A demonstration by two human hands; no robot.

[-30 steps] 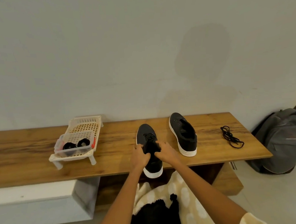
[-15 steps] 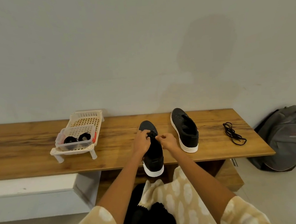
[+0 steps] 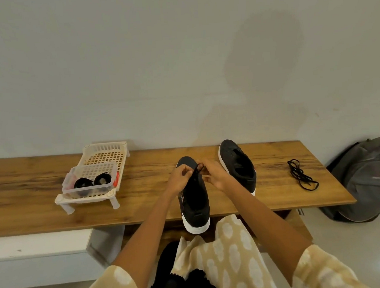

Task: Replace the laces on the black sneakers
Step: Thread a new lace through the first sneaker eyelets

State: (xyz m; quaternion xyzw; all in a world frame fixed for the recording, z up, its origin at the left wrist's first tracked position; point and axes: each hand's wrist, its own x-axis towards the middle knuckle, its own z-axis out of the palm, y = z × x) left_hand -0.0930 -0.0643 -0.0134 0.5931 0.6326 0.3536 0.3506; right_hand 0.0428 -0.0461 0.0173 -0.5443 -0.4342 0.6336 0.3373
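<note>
While our two hands meet over the near sneaker, both are curled tight on its lace: the left hand pinches the strand between thumb and fingers, and the right hand pinches it from the other side, the two pinches almost touching. That sneaker lies lengthwise on the bench, toe away from us, its white heel jutting past the near edge, below our wrists. Just right of our right fingers sits the second sneaker, also toe away, with bare eyelets showing. Well to the right of it a loose black lace lies in a tangle on the wood. Well left of our left fingers stands a pale basket on short legs; inside it a clear box holds two dark coils, which we cannot make out closely. Beyond the bench's right end a grey backpack leans on the floor.
</note>
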